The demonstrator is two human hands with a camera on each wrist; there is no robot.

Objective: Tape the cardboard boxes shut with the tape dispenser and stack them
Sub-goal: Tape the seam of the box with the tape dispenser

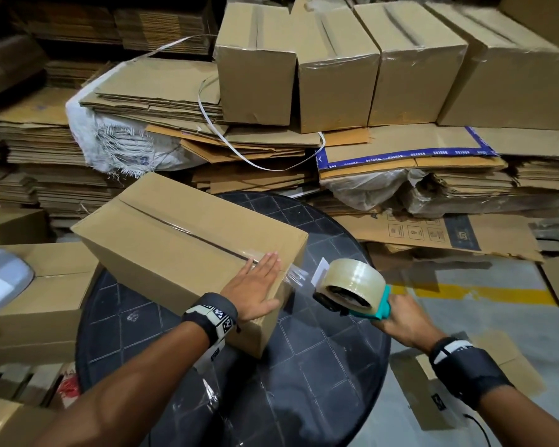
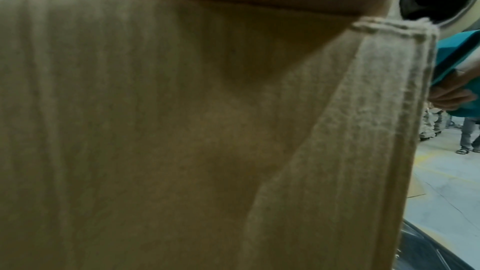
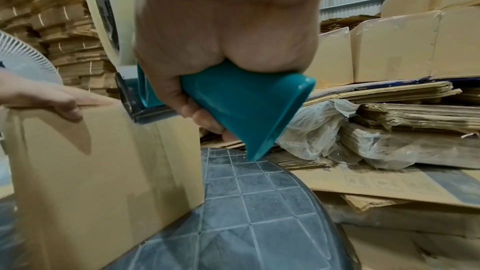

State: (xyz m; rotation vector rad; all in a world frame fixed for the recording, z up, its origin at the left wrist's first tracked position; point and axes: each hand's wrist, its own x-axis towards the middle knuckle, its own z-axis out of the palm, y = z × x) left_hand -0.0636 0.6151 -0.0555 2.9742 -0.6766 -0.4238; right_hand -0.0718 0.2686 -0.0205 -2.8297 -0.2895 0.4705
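The right hand (image 1: 397, 321) is clenched round the teal plastic handle of the tape dispenser (image 1: 352, 293), its fat roll of clear glossy tape just off the near end of the plain brown corrugated cardboard box (image 1: 188, 240). A crinkled strip of clear tape (image 1: 296, 275) runs from the box's top edge toward the dispenser. The left hand (image 1: 255, 285) lies flat, fingers straight and released, pressing the top of the box where the tape crosses the edge.

To my eye the strip is at its finishing end. It wants pulling taut down over the end face, then a sharp twist against the blade, with the left palm rubbing the tail flat so the slick film bites the fibrous board.

The box sits askew on the round dark desk (image 1: 320, 366), which is moulded in a tile pattern and dusty. Beyond it lie bundled flattened cartons (image 1: 417, 169), some in thin plastic, and on them a row of taped brown boxes (image 1: 336, 66).
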